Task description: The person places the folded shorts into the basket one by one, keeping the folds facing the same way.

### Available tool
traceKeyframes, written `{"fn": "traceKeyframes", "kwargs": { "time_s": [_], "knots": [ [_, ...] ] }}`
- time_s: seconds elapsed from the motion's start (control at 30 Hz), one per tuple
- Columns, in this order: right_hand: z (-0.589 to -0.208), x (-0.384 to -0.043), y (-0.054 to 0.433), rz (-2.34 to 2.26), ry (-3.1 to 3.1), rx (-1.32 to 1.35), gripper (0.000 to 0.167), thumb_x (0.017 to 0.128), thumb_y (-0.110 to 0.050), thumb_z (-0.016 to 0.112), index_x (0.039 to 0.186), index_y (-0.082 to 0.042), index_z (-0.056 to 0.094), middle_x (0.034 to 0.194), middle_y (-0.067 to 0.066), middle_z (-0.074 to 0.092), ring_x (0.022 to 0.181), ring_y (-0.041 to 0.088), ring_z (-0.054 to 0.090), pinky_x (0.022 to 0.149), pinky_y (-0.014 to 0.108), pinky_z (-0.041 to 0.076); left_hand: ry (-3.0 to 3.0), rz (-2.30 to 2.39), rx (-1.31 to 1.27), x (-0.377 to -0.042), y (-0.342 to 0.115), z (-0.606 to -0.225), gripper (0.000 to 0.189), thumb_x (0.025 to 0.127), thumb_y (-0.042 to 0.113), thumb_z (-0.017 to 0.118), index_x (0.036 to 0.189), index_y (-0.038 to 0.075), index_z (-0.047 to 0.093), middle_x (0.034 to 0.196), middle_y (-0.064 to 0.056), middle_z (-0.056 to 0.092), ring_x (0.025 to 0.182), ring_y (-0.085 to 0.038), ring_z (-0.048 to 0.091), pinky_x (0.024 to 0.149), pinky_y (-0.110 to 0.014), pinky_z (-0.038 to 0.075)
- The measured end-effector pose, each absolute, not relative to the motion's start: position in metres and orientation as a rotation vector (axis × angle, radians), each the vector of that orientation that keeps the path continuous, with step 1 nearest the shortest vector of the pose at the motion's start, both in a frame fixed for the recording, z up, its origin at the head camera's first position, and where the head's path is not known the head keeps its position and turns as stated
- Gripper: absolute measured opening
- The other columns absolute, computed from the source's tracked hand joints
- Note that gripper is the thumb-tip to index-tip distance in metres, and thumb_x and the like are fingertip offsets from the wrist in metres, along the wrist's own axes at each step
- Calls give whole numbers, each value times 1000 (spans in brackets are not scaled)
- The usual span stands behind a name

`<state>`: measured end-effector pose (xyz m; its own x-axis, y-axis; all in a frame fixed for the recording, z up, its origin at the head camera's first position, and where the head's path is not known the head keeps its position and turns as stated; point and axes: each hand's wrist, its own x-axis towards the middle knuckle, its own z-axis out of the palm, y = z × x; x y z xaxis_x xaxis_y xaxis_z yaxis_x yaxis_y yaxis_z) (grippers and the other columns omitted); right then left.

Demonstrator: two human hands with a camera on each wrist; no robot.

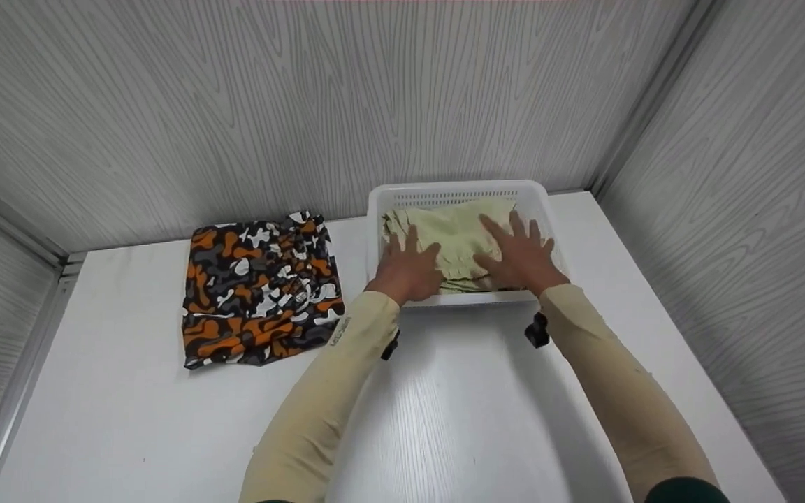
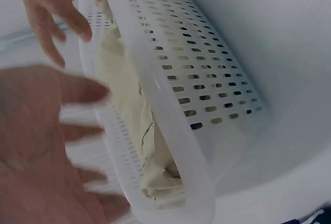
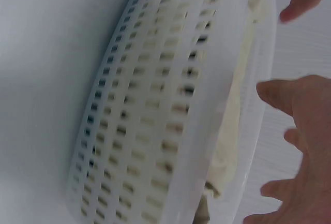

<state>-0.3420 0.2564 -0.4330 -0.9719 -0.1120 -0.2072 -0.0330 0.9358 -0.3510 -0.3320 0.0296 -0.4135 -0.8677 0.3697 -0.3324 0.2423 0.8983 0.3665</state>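
Note:
A folded pale green cloth garment point(image 1: 462, 234) with a gathered edge lies inside a white perforated plastic basket point(image 1: 469, 299). Over the left part of the basket my left hand point(image 1: 411, 271) is spread, fingers apart. My right hand point(image 1: 520, 255) hovers over the right part, its fingers spread too. In the left wrist view, the left hand point(image 2: 46, 146) is above the basket's rim with nothing in its grasp. The right wrist view has the right hand point(image 3: 305, 146) apart from the cloth point(image 3: 227, 141), holding nothing.
A folded orange, black, grey and white camouflage garment point(image 1: 259, 290) lies on the white table point(image 1: 437, 405), left of the basket. Grey wood-grain panels point(image 1: 346, 91) rise behind the table, with another panel point(image 1: 745, 195) along the right side.

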Motion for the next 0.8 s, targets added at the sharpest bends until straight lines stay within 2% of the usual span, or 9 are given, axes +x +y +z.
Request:
{"fn": "traceKeyframes", "kwargs": {
  "time_s": [0.07,0.17,0.27,0.43,0.5,0.63,0.8],
  "knots": [
    [-435,-340,249,-501,2745,-167,72,103,-59,41,164,-31,16,166,26,-6,145,61,-6,108,80,1,2567,384,527,-331,31,-417,55,110,43,31,162,24,29,169,-15,10,152,-46,1,123,-56,5],
    [-444,-345,247,-536,2554,-199,71,105,-61,34,164,-26,17,165,26,-10,146,58,-10,111,77,0,2447,366,535,-331,32,-423,59,109,51,22,162,27,28,167,-8,22,154,-37,7,122,-57,2],
    [-453,-350,250,-571,2463,-189,69,107,-55,35,164,-21,18,164,27,-9,149,50,-11,115,71,2,2390,346,522,-333,34,-426,62,107,55,19,162,27,27,166,-5,26,154,-32,13,123,-54,8],
    [-459,-355,250,-529,2434,-216,67,106,-48,41,163,-18,21,166,21,9,152,45,-8,118,67,4,2364,375,450,-333,35,-426,70,104,63,15,160,25,32,164,-6,31,151,-33,24,121,-47,21],
    [-458,-357,250,-523,2428,-237,67,106,-46,42,163,-17,22,166,19,14,152,44,-7,118,67,3,2377,382,430,-333,35,-427,72,103,64,15,160,24,34,163,-7,32,151,-32,27,121,-47,23],
    [-455,-359,252,-529,2437,-213,67,106,-44,44,162,-16,24,166,21,13,152,44,-5,118,66,2,2409,417,439,-336,36,-432,68,104,61,15,160,27,34,163,-5,33,151,-30,27,120,-48,24],
    [-454,-357,254,-554,2517,-266,65,107,-40,46,161,-9,27,162,23,26,150,43,19,119,60,18,2444,558,509,-338,26,-437,62,107,58,23,159,28,36,163,0,33,151,-26,27,120,-46,25]
  ]
}}
